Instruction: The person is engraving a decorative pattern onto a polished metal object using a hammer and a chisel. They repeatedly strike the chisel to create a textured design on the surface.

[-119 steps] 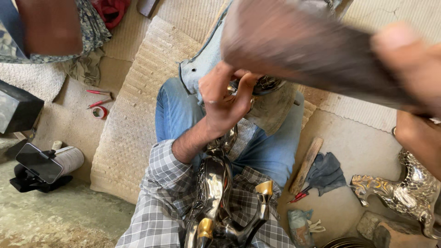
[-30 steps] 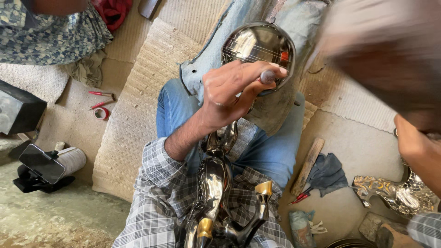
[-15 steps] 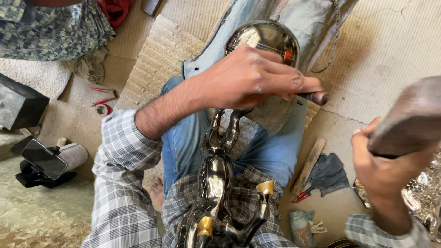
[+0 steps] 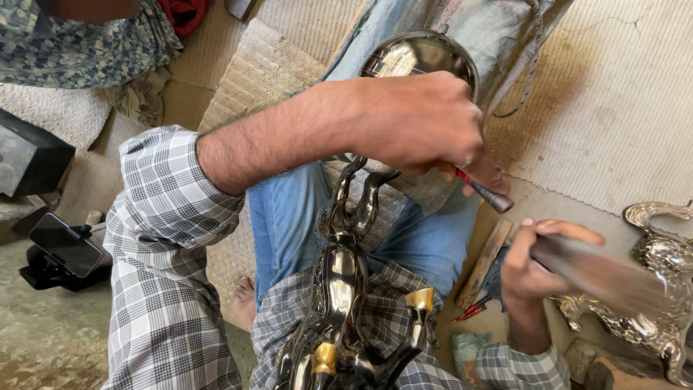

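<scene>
A shiny silver ornamental metal piece lies along my lap, its round dish [image 4: 415, 52] far from me and its looped stem [image 4: 345, 209] running down to a body with gold-coloured fittings [image 4: 420, 300]. My left hand [image 4: 419, 123] rests over the dish's near edge, closed on a dark punch with a red band [image 4: 491, 195] that points down to the right. My right hand [image 4: 538, 263] is lower right, gripping a hammer [image 4: 603, 278] that is blurred by motion. The hammer is apart from the punch.
Another person in patterned cloth [image 4: 65, 43] sits at the top left. A phone on a stand [image 4: 65, 245] and a black box [image 4: 29, 155] are at the left. A second ornate silver piece [image 4: 660, 253], a wooden stick [image 4: 484, 263] and a red-handled tool [image 4: 469, 312] lie to the right on woven matting [image 4: 613, 108].
My left hand has shifted right and lower across the dish with the punch. The hammer in my right hand has dropped from the upper right to the lower right.
</scene>
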